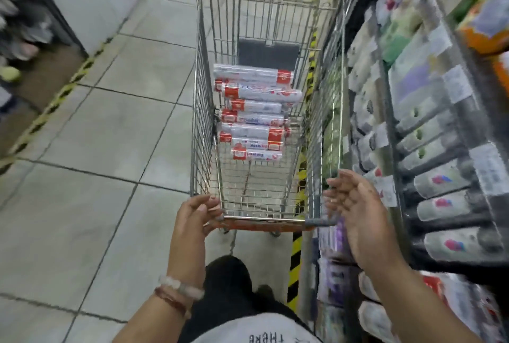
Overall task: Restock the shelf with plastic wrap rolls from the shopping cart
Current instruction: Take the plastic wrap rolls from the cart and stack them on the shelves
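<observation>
Plastic wrap rolls point(254, 111): white with red end labels, stacked crosswise in the cart at frame centre; none is held.
Left hand point(197, 217): fingers loosely curled beside the handle point(264, 223); contact cannot be told.
Right hand point(355, 209): fingers spread, nothing gripped.
Shopping cart point(202, 111): wire.
Shelf point(429, 133): right edge, blurred; label print illegible.

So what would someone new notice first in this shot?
Probably the red and white plastic wrap rolls stacked in the middle of the wire shopping cart. Next, the two hands at its near end: left hand by the handle corner, right hand open, beside the packed shelf on the right.
</observation>
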